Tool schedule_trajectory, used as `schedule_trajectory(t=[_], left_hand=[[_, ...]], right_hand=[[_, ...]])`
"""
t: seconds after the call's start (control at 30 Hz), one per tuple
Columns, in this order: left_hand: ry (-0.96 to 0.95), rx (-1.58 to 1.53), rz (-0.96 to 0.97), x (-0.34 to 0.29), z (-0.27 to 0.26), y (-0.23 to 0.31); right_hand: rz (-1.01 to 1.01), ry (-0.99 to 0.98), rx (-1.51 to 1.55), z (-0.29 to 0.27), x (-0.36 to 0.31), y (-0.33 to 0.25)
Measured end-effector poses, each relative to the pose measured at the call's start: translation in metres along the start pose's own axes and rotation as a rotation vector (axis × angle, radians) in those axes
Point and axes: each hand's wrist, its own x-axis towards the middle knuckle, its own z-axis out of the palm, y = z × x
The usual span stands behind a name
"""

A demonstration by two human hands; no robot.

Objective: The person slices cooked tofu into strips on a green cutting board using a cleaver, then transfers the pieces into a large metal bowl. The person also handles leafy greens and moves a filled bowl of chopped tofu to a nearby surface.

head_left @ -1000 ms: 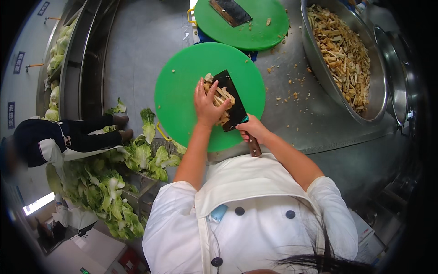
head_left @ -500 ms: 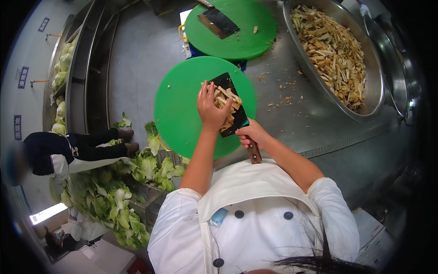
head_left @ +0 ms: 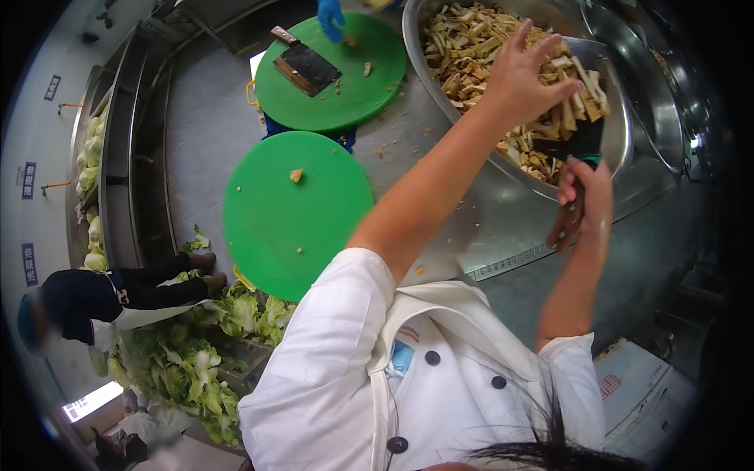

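My right hand [head_left: 593, 196] is closed round the wooden handle of a cleaver [head_left: 585, 141], at the right over a big steel basin [head_left: 622, 129]. Pale tan strips of chopped food [head_left: 577, 98] lie on and around the dark blade. Above them my left hand [head_left: 525, 74] is open, fingers spread, at the edge of the strips. A heap of similar strips [head_left: 463, 39] fills the basin; their exact kind is unclear. On the near round green cutting board [head_left: 290, 220] only a few small bits lie.
A second green board [head_left: 361, 90] carries another cleaver [head_left: 310, 69]; a co-worker's blue-gloved hand [head_left: 331, 20] reaches over it. Scraps dot the steel table [head_left: 424, 188]. Leafy cabbages [head_left: 200, 369] are piled at left, near another person [head_left: 86, 294].
Both hands and the cleaver have moved right, from the near board to over the basin, with the chopped strips. A blue-gloved hand has appeared at the far board.
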Motion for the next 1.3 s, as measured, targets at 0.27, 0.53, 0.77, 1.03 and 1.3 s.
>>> schedule_trajectory(t=[0.27,0.53,0.77,1.03,1.3], left_hand=[[0.249,0.906,-0.300,-0.167,-0.185,-0.109],[-0.112,1.214,-0.586,-0.291,-0.271,-0.154],[0.080,0.313,-0.368,-0.167,-0.168,-0.027],[-0.848,0.386,-0.500,-0.263,-0.099,-0.033],[-1.106,0.328,-0.472,-0.334,-0.087,-0.056]], right_hand=[[-0.137,0.629,-1.049,-0.120,0.024,0.023],[-0.136,0.327,-0.329,-0.100,-0.014,0.057],[-0.285,0.364,-0.418,-0.091,-0.034,0.066],[-0.321,0.412,-0.261,-0.118,-0.042,0.067],[-0.245,0.379,-0.187,-0.112,-0.034,0.076]])
